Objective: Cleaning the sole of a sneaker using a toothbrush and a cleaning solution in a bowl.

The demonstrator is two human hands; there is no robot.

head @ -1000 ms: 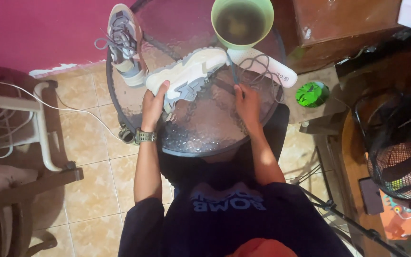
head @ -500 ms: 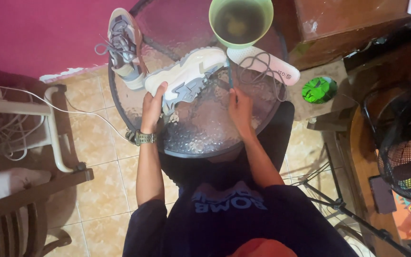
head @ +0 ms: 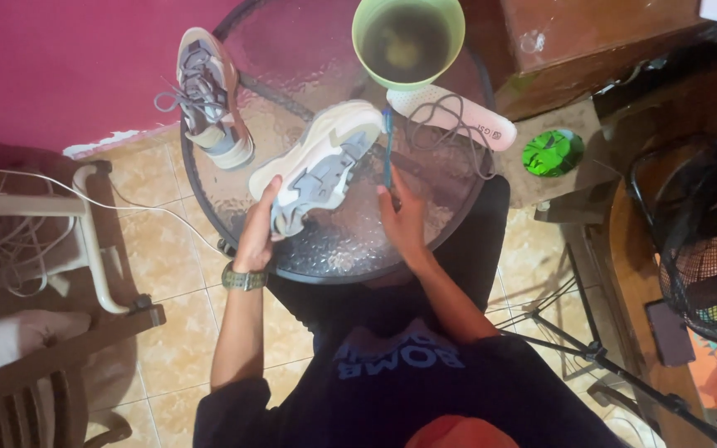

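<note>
**Scrubbing a sneaker at a round glass table**

Gripping the heel end of a white and grey sneaker with the left hand, fingers wrapped around the sole edge, tilting the shoe on its side so that the upper is facing the brush. Wearing a green watch on that wrist. Closing the right hand around the handle of a blue toothbrush, pointing it away from the body with the head end lying against the shoe's toe side, apparently for scrubbing.

Resting both hands and the shoe over a round textured glass table, at the near half, within easy reach of the seated body. Standing at the far edge, close to the brush: a green basin holding murky water, seemingly placed for dipping. Lying just beside the basin: a white insole with a loose grey shoelace draped over it, seemingly stripped from the shoe to bare it for cleaning. Sitting at the table's far left: the second sneaker, laces loosened. Showing beyond: a magenta wall, tiled floor, a small green object on a ledge and a fan to the right.
</note>
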